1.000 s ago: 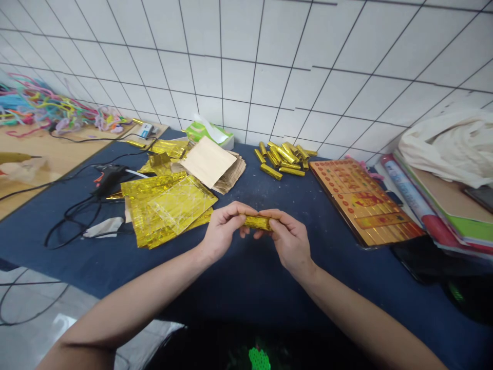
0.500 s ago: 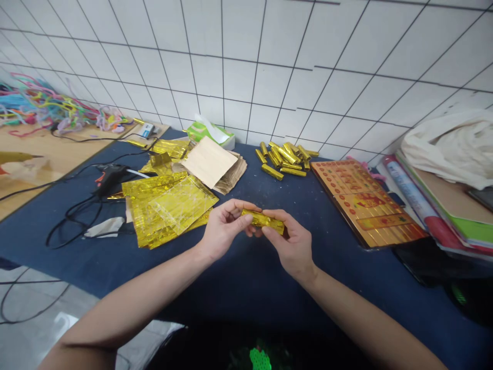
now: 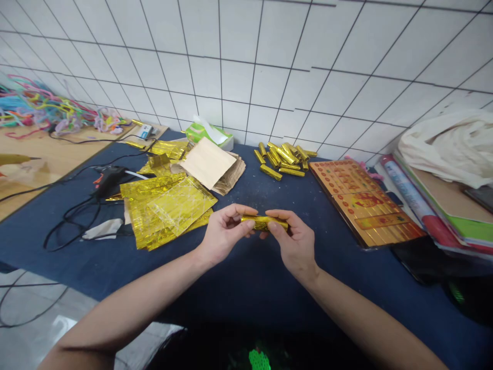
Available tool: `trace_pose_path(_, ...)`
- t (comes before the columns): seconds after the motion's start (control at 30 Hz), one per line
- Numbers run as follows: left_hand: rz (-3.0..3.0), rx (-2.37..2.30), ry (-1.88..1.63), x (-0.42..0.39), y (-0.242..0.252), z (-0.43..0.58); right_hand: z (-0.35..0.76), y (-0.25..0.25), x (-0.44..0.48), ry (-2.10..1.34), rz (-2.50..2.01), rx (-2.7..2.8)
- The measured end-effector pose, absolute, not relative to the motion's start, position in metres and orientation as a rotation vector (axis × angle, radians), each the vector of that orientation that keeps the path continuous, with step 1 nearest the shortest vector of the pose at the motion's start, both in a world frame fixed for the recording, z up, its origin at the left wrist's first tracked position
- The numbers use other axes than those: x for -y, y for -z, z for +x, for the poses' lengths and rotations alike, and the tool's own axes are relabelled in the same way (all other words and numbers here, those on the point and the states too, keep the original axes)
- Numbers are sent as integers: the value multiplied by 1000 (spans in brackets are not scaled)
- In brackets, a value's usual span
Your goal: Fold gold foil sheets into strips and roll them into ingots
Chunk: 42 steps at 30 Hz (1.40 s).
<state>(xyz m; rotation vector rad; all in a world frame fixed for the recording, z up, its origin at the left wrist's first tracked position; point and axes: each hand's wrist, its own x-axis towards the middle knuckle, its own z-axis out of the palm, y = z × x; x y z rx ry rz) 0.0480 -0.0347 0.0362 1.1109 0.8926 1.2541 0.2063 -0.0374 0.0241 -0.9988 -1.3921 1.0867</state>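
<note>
Between my two hands is a small roll of shiny gold foil paper (image 3: 262, 222), held level above the blue cloth. My left hand (image 3: 223, 232) pinches its left end, thumb in front and fingers behind. At the right end, my right hand (image 3: 296, 240) grips it the same way. Loose gold foil sheets (image 3: 157, 210) lie to the left of my left hand. Beyond them rests a stack of tan paper squares (image 3: 210, 163). Several finished-looking gold rolls (image 3: 287, 156) are heaped by the wall.
A black glue gun (image 3: 110, 180) with a looping cable lies at left. Behind the paper stands a green tissue pack (image 3: 210, 132). To the right are a gold-and-red printed packet (image 3: 365, 200) and a pile with a white cloth bag (image 3: 449, 146). Colourful pipe cleaners (image 3: 50, 105) lie far left.
The gold roll has turned from slanting to nearly level in my fingers. My right thumb has shifted onto its front, and my right hand has moved slightly to the right.
</note>
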Motion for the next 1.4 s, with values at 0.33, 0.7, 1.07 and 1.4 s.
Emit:
trace_pose_path(0.33, 1148, -869, -1228, 35, -37, 49, 203, -32, 38, -1060, -882, 1442)
trace_pose_path(0.7, 1371, -901, -1319, 41, -30, 49, 202, -29, 32, -1478, -840, 1125)
trace_pose_path(1.07, 1465, -969, -1358, 41, -33, 48, 200, -28, 33, -1465, -902, 1073)
trace_pose_path(1.4, 1340, -911, -1392, 38, -36, 48, 200, -33, 34, -1535, -846, 1003)
